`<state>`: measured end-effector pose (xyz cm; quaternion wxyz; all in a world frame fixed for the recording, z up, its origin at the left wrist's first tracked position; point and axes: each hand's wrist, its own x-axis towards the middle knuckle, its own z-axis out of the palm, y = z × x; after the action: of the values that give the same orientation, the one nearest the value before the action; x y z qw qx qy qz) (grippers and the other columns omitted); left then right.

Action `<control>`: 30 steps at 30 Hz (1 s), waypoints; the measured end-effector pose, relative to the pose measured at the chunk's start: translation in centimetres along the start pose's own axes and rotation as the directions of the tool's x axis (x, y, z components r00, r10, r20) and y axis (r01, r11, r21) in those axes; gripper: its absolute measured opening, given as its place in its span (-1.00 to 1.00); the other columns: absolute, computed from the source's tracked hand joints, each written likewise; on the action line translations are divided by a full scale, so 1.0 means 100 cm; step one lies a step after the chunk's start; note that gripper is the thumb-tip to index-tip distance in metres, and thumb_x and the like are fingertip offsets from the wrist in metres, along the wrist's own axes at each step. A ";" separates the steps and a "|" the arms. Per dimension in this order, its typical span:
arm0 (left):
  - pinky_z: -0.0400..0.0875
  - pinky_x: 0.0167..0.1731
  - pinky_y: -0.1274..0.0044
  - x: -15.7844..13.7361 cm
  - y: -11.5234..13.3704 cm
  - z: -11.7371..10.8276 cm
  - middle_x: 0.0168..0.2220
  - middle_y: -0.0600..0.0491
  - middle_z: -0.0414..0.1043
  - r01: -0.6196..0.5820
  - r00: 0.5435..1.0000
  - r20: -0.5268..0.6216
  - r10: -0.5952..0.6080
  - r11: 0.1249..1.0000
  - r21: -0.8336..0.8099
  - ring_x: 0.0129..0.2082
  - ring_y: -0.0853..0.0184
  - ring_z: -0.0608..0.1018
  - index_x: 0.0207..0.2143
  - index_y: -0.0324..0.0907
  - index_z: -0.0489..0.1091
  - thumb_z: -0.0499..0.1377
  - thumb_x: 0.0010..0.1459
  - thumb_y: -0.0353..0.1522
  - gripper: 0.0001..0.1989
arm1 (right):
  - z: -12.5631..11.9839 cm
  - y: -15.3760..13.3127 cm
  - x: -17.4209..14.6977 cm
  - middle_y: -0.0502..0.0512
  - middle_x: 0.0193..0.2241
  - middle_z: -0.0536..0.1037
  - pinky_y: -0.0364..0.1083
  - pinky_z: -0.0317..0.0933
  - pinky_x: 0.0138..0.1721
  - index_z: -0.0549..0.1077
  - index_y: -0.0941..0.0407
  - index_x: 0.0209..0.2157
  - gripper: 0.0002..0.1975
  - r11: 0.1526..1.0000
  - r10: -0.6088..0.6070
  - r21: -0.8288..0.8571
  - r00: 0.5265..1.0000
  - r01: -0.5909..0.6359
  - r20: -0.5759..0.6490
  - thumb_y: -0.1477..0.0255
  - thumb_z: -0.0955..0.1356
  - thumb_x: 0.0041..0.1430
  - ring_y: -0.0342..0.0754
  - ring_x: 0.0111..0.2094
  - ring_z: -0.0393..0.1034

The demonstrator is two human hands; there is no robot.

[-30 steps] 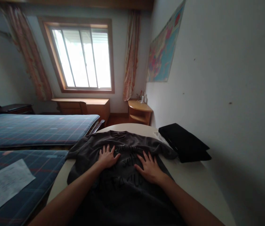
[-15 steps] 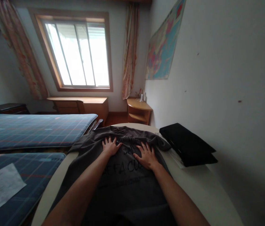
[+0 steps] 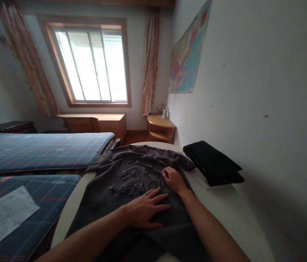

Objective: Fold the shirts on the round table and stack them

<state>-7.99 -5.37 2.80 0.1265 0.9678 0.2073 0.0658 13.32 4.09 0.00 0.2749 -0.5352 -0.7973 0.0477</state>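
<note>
A dark grey T-shirt [image 3: 101,207] with black lettering lies spread, front up, over a round pale table [image 3: 224,218]. Its collar points away from me and its lower part comes towards me. My left hand [image 3: 149,210] lies flat on the shirt below the lettering, fingers spread and pointing right. Farther up, at the right end of the lettering, is my right hand [image 3: 173,180]. Its fingers are curled in and close together against the shirt; whether cloth is pinched under them is hidden.
A black folder-like case [image 3: 211,162] rests on white papers at the table's right side, near the wall. Left of the table are two blue plaid mattresses [image 3: 44,149], the nearer with a written sheet [image 3: 6,218]. Wooden desks [image 3: 112,122] stand beyond, under the window.
My left hand has moved from the shirt's upper chest down towards me and to the right. My right hand's spread fingers have curled together. More lettering shows.
</note>
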 end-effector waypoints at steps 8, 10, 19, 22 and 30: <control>-0.13 0.33 0.03 -0.025 0.079 0.025 0.44 -0.14 -0.23 -0.063 0.995 0.064 0.070 0.991 -0.115 0.41 -0.08 -0.17 0.42 -0.17 -0.17 -0.05 0.37 -0.13 -0.32 | -0.025 0.029 -0.032 0.20 0.14 0.45 0.08 0.09 0.26 0.48 0.11 0.05 -0.63 0.982 -0.189 0.020 0.970 0.188 0.156 0.28 0.23 0.33 0.07 0.22 0.26; -0.06 0.34 0.14 -0.022 0.088 0.029 0.41 -0.14 -0.09 -0.115 0.991 0.057 0.125 0.982 -0.151 0.40 0.04 -0.04 0.41 -0.22 -0.14 -0.18 0.43 -0.27 -0.43 | -0.028 0.032 -0.036 0.20 0.18 0.42 0.10 0.08 0.28 0.45 0.11 0.09 -0.61 0.984 -0.174 -0.005 0.966 0.178 0.191 0.28 0.25 0.31 0.09 0.24 0.23; -0.11 0.30 -0.04 -0.020 0.057 0.015 0.44 -0.03 -0.25 0.277 0.959 -0.040 -0.279 0.959 -0.057 0.40 -0.13 -0.13 0.40 0.04 -0.07 0.15 0.22 -0.11 -0.23 | -0.033 0.016 -0.061 0.21 0.15 0.44 0.14 0.09 0.26 0.45 0.12 0.08 -0.60 0.996 -0.081 -0.017 0.992 0.083 0.100 0.26 0.17 0.39 0.09 0.22 0.26; -0.17 0.30 -0.05 -0.027 0.054 0.019 0.45 0.03 -0.30 0.250 0.968 -0.014 -0.251 0.967 -0.048 0.40 -0.12 -0.18 0.40 0.11 -0.11 0.17 0.20 -0.09 -0.20 | -0.042 0.010 -0.078 0.19 0.14 0.45 0.14 0.12 0.24 0.44 0.10 0.07 -0.60 0.991 -0.133 0.042 0.986 0.129 0.101 0.22 0.16 0.40 0.06 0.19 0.29; -0.10 0.32 0.02 -0.034 0.019 0.010 0.44 0.10 -0.24 0.212 0.977 0.010 -0.212 0.975 -0.062 0.41 -0.04 -0.13 0.39 0.16 -0.10 0.10 0.24 0.01 -0.25 | -0.088 -0.007 -0.124 0.19 0.16 0.38 0.12 0.12 0.24 0.39 0.03 0.09 -0.64 0.964 -0.264 0.098 0.941 0.248 0.212 0.21 0.23 0.36 0.06 0.20 0.23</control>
<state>-10.16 -8.72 2.10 0.1636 0.9358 0.3070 0.0569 20.51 -9.01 2.92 0.2058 -0.4083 -0.8838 0.0992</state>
